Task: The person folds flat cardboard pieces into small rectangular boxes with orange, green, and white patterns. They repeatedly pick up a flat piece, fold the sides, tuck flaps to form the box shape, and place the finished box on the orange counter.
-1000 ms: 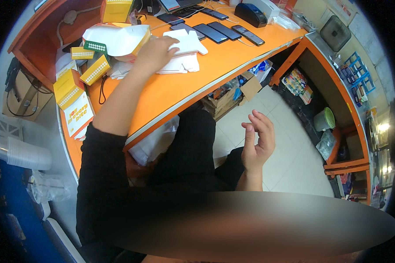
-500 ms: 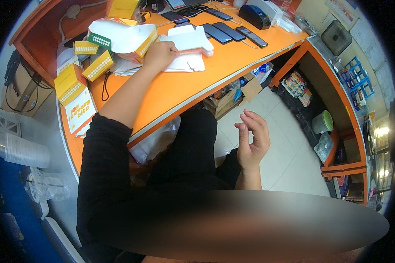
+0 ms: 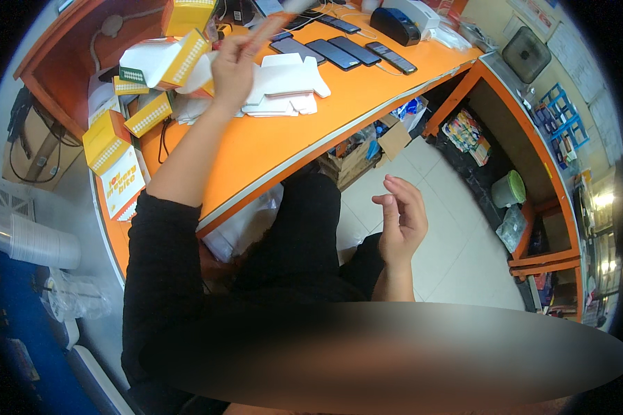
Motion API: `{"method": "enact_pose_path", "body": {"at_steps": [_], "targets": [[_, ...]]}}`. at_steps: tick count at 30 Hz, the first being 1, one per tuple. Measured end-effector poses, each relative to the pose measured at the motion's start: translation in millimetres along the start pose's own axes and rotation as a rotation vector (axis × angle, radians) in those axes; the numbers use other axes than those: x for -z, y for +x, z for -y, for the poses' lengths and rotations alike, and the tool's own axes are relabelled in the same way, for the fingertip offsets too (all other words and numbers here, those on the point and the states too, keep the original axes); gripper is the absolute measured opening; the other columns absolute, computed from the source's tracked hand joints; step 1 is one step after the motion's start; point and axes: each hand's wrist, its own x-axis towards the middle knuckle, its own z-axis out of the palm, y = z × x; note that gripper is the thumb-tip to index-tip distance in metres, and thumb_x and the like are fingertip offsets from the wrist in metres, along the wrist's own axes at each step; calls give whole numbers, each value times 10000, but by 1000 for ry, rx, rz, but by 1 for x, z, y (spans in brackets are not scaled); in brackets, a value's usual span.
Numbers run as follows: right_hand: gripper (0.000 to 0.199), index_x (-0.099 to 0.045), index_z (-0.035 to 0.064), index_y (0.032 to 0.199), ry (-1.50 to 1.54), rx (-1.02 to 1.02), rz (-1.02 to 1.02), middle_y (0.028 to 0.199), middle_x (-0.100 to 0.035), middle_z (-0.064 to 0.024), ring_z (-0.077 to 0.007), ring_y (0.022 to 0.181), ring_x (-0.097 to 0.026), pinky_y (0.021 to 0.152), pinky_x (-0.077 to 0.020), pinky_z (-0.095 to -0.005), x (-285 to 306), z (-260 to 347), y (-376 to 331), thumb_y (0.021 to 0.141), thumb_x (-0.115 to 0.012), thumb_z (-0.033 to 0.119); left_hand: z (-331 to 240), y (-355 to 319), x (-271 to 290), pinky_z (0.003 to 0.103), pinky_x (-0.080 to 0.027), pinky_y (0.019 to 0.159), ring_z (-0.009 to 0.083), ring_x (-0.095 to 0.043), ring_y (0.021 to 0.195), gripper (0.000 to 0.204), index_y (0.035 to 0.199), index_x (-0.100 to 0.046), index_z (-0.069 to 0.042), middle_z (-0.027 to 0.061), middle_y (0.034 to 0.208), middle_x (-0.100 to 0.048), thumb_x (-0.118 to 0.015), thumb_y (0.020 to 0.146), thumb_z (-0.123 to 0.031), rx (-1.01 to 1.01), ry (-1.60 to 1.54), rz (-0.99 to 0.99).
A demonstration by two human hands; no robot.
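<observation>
My left hand is raised over the orange table, its fingers closed on a flat folded carton. The carton is seen edge-on and blurred, slanting up toward the far edge. Beneath and beside the hand lies a stack of white flat cartons. To the left are yellow and white boxes: an opened one next to my wrist, a yellow box, and another box near the table's left end. My right hand hangs over the floor with nothing in it, fingers loosely curled and thumb apart.
Several phones lie along the far side of the orange table. A black and white device stands behind them. Stacked plastic tubs are at the left. An orange-framed shelf with a green bucket stands right.
My left hand has lifted a flat carton off the stack and moved slightly left and up. The opened yellow box has shifted left and tilted. My right hand is almost still.
</observation>
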Motion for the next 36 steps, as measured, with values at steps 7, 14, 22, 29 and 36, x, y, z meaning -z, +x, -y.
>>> {"method": "enact_pose_path", "body": {"at_steps": [7, 14, 22, 29, 36], "targets": [[669, -467, -3, 1403, 497, -443, -309, 1425, -502, -197, -286, 1255, -541, 1048, -420, -411, 48, -38, 21, 1014, -414, 538, -70, -73, -51, 343, -578, 830, 265, -689, 1009, 67, 830, -588, -89, 99, 985, -681, -652, 831, -109, -898, 33, 874], [909, -302, -56, 1496, 708, -570, 239, 1448, -462, -270, -320, 1261, -558, 1036, -463, -423, 118, -53, 21, 948, -427, 659, -89, -124, -79, 357, -551, 870, 239, -651, 880, 190, 683, -477, -91, 56, 762, -568, -653, 755, -94, -1165, -132, 1071], [344, -643, -22, 1195, 199, -584, -165, 1082, -687, -64, -155, 874, -664, 778, -540, -303, 106, -70, 11, 948, -669, 216, -91, -147, -82, 421, -479, 1018, 306, -581, 1161, 213, 952, -599, -55, 152, 1070, -601, -691, 792, -161, -1070, 50, 1272], [245, -724, 30, 1073, -266, 67, -134, 988, -702, -58, -183, 888, -669, 751, -508, -280, 36, -33, -2, 829, -740, 45, -115, -143, -79, 407, -432, 1073, 327, -512, 1293, 681, 1274, -427, -30, 225, 1334, -483, -737, 849, -464, 486, -467, 985], [273, -733, 55, 1014, -437, 284, 16, 992, -721, -105, -248, 899, -694, 791, -534, -315, 8, -8, 3, 751, -772, -8, -122, -131, -80, 246, -465, 686, 76, -543, 788, 315, 1146, -462, -9, 59, 922, -569, -566, 1013, -275, 873, -577, 750]]}}
